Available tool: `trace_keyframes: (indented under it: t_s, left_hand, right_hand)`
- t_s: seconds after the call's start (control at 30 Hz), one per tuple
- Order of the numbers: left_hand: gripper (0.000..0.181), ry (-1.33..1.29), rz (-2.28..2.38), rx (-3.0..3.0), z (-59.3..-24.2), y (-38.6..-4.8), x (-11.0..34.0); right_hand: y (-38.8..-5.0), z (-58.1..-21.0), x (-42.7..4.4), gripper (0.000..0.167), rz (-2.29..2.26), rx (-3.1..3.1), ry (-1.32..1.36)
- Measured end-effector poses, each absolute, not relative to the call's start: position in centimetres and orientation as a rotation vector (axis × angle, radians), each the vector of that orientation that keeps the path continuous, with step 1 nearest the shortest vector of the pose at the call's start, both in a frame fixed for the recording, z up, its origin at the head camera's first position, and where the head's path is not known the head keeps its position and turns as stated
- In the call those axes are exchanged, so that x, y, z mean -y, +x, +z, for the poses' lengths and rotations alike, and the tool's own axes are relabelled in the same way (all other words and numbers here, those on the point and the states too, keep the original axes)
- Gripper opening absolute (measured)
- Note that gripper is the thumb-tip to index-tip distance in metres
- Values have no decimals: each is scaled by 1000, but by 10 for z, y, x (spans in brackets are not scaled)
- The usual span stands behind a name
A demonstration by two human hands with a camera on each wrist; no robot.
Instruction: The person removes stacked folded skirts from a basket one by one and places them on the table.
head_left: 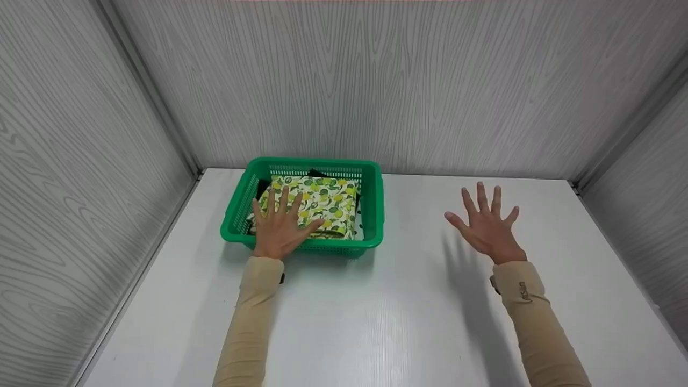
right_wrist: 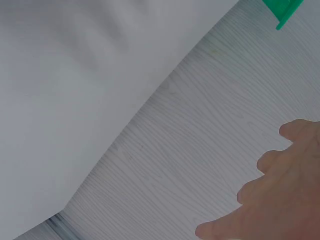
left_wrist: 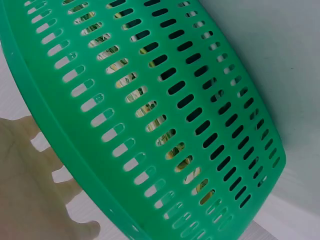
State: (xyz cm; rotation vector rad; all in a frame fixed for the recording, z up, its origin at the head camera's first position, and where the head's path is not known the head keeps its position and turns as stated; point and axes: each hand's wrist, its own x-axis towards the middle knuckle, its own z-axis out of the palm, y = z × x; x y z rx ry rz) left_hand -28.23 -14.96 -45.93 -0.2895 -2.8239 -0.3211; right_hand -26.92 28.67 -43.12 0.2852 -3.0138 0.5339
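My left hand (head_left: 278, 231), fingers spread, is over the near left part of a green plastic basket (head_left: 379, 215). It holds nothing. In the basket lies a folded cloth (head_left: 322, 201) with a lemon-and-leaf print, partly hidden behind that hand. Black material (head_left: 316, 173) shows at the cloth's far edge, and a white piece with dark dots (head_left: 359, 223) shows at its right. The left wrist view shows the basket's slotted wall (left_wrist: 150, 110) with the hand's fingers beyond its rim. Well right of the basket, my right hand (head_left: 489, 231) hovers above the table with spread fingers and nothing in it.
The basket stands on a white table (head_left: 376, 312) close to the grey wood-grain back wall (head_left: 349, 86). Similar panels rise at the left (head_left: 64, 161) and right (head_left: 645, 172). The right arm casts a shadow on the table.
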Motion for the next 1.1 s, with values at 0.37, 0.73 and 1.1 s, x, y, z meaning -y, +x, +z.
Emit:
trace_keyframes:
  t_s: [0.37, 0.73, 1.1]
  left_hand:
    - [45, -423, -350, 2422, -447, -299, 170]
    - [39, -173, -586, 2688, -436, -310, 186]
    - [51, 4, -825, 2925, -431, -319, 196]
  right_hand:
    - [-294, -419, -230, 24, 816, 2431, 545]
    - [-311, -408, -153, 21, 1210, 2545, 466]
    - [-319, -419, -104, 27, 1514, 2745, 253]
